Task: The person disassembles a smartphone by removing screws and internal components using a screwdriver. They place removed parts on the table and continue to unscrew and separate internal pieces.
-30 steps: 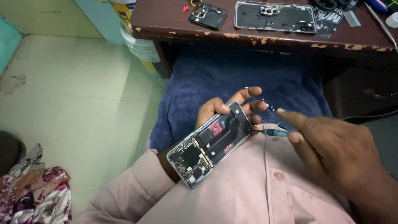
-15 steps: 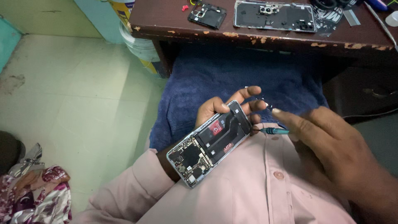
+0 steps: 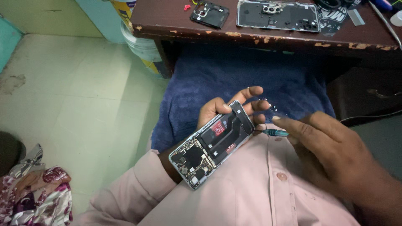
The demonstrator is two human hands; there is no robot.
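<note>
over blue cloth, left hand gripping opened phone, right hand pinching thin screwdriver

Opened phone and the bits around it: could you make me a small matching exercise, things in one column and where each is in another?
Things:
1. Opened phone with bare circuit board and black battery
2. Thin teal-handled screwdriver
3. Grey phone back cover with camera cut-out
4. White plastic bucket

Places:
A. on the green floor beside the desk
B. lying on the worn brown wooden desk
C. in the left hand
D. in the right hand, tip at the phone's edge

Pairs: 1-C, 2-D, 3-B, 4-A
</note>
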